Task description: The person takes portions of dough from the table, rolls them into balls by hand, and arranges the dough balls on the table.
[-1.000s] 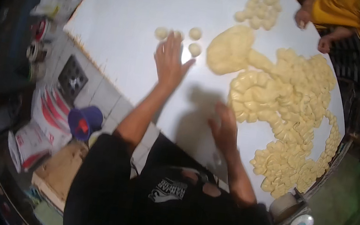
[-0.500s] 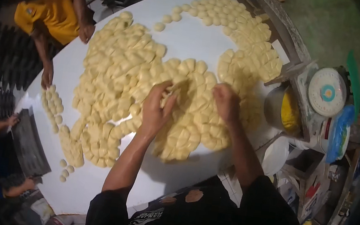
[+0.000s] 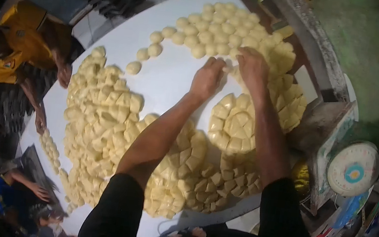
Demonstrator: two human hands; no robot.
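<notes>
Both my arms stretch across a white table covered in pale yellow dough. My left hand [image 3: 208,77] is closed at the near edge of the round dough balls [image 3: 206,37]. Beside it, my right hand [image 3: 252,67] curls its fingers downward over the dough, closed as well. What either hand grips is hidden under the fingers. Below my hands lies a dough round cut into wedges [image 3: 238,127]. A large heap of cut dough pieces [image 3: 103,108] spreads over the left side, and more pieces lie under my forearms.
At the far left a person in an orange shirt [image 3: 22,34] has both hands at the table edge, near a row of small dough pieces [image 3: 49,148]. Another person's hand [image 3: 39,191] rests by a dark tray [image 3: 36,168]. A dial scale [image 3: 353,169] stands at the right.
My hands have moved away from me, from the middle dough to the round balls at the far side. My view has shifted, and a wedge-cut round now shows apart below my hands.
</notes>
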